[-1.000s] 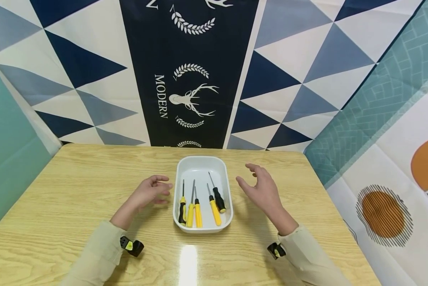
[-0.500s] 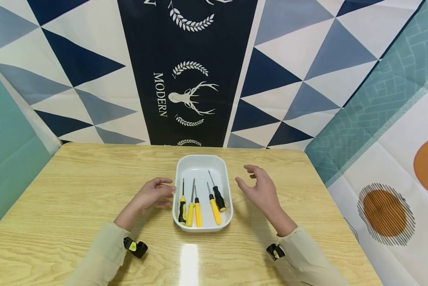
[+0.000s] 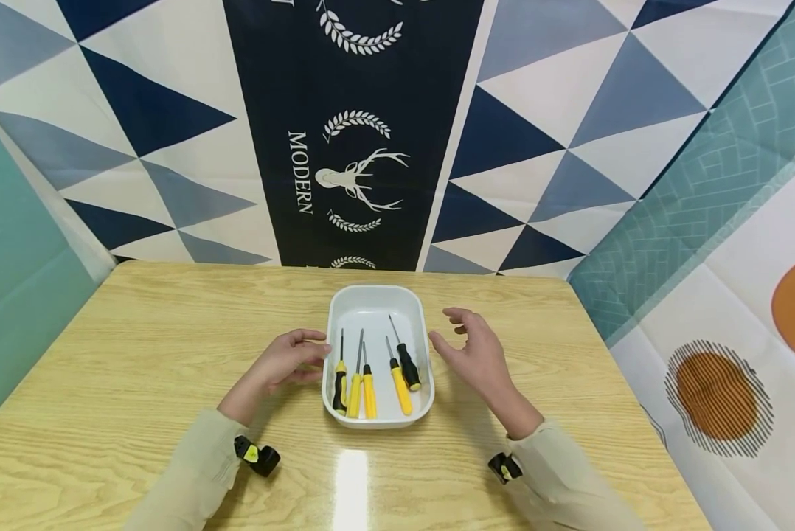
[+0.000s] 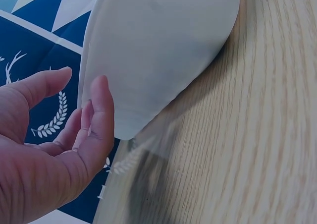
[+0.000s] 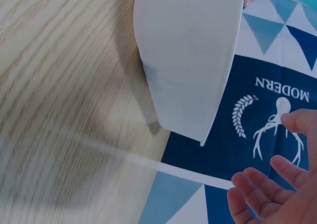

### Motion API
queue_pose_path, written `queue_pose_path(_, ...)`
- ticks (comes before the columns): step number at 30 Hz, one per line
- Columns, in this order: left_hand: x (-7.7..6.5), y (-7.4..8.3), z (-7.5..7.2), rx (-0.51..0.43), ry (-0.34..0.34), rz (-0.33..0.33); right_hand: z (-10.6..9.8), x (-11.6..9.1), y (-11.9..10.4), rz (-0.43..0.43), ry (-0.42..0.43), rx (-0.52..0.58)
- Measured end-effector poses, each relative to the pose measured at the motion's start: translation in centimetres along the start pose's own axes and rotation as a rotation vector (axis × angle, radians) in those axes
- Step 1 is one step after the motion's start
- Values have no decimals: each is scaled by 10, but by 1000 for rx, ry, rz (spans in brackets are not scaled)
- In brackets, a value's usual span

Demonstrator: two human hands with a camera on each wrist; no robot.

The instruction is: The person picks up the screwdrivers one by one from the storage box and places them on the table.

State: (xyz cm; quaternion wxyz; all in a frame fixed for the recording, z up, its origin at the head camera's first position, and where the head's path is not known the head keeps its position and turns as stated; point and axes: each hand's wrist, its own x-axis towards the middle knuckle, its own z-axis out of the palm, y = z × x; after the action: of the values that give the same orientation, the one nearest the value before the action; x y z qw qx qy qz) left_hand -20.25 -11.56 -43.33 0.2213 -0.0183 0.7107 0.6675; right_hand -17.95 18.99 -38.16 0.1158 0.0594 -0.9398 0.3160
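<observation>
A white plastic tray [image 3: 379, 425] rests on the wooden table with several screwdrivers in it. At its left lie a black-and-yellow screwdriver [image 3: 340, 387] and two yellow-handled ones. To the right are another yellow-handled screwdriver [image 3: 400, 389] and a black-handled one [image 3: 408, 367]. My left hand [image 3: 290, 361] is at the tray's left wall, fingers loosely bent, fingertips right at the rim. In the left wrist view those fingers overlap the tray's outer wall [image 4: 158, 45]. My right hand [image 3: 475, 352] hovers off the right side, thumb and fingers spread, a gap between it and the wall.
The light wood table [image 3: 172, 339] extends to both sides of the tray. Behind it rises a patterned cloth backdrop [image 3: 351, 133], with a teal panel [image 3: 26, 280] on the left and a printed cloth [image 3: 723, 383] on the right. Both wrists wear small black cameras.
My left hand has moved right, up to the tray's left rim. My right hand has shifted a little left, closer to the tray. The tray and screwdrivers stay in place.
</observation>
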Motion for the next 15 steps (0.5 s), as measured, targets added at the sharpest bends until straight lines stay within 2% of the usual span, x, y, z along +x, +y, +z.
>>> queue_pose_path(15, 5, -3, 5, -37, 33, -22, 11, -3, -7, 16, -47, 22)
